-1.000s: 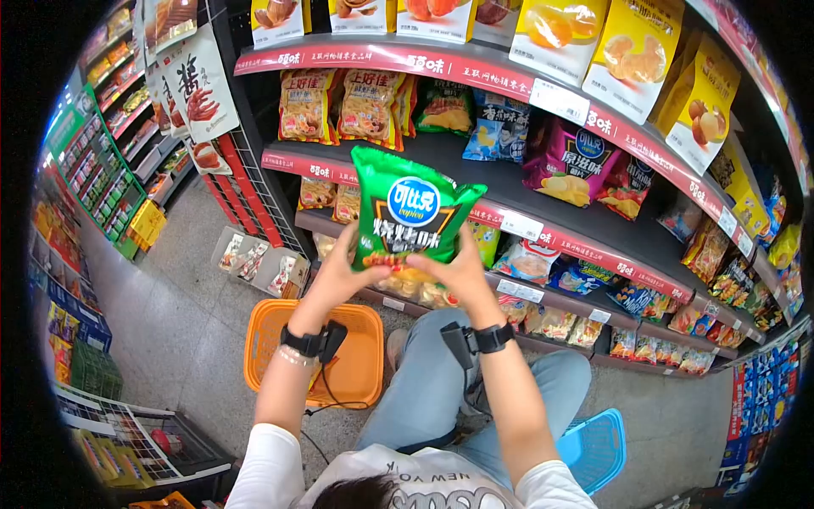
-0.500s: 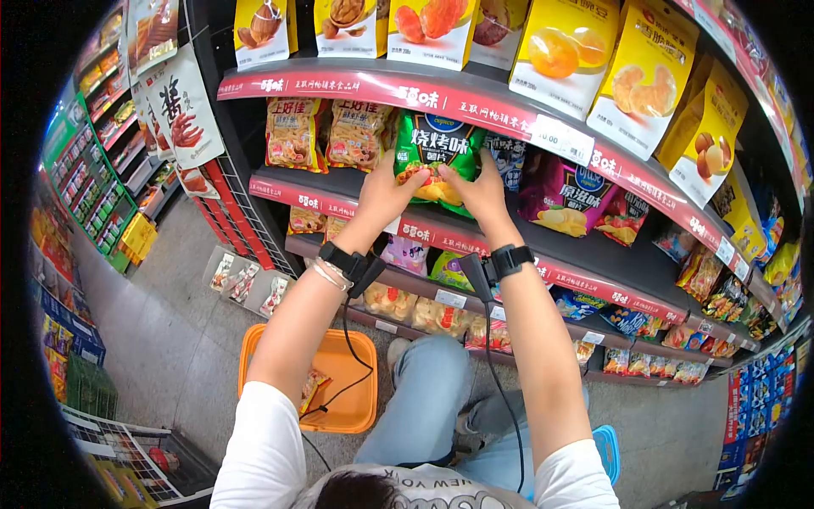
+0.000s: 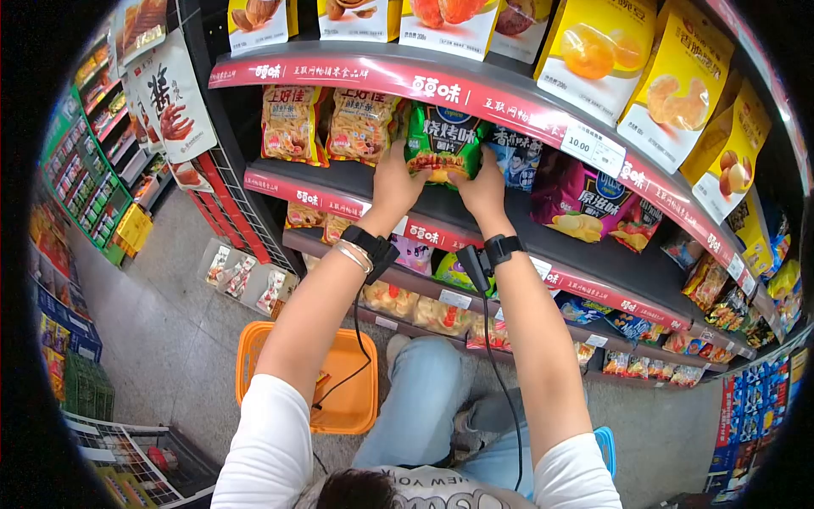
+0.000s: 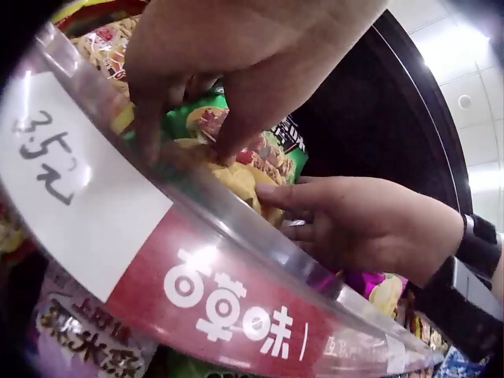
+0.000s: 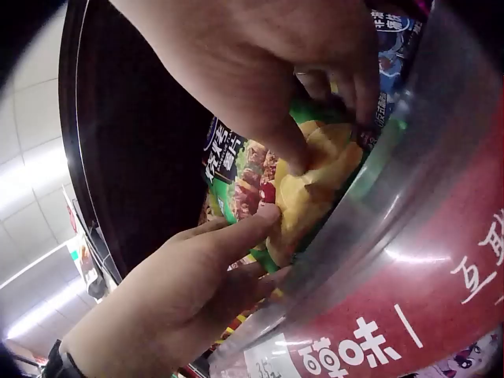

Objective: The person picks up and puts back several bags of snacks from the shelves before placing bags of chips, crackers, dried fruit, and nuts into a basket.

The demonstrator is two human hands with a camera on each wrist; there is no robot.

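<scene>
A green bag of potato chips stands upright on the second shelf, its front facing me. My left hand grips its left lower side and my right hand its right lower side, thumbs on the front. In the left wrist view, the right hand's thumb presses on the chip picture printed low on the bag. Yellow-and-red shrimp snack bags stand left of it. Close to the right hand is a dark blue chip bag. The fingers behind the green bag are partly hidden.
A clear-fronted red shelf edge runs just below my wrists, and another red shelf edge lies above. Purple chip bags stand to the right. On the floor are an orange basket and a blue basket. Thin cables hang from both wrists.
Both hands have carried the green chip bag forward from in front of the shelves onto the second shelf, beside the shrimp snacks. Since half a second ago it has shifted only slightly.
</scene>
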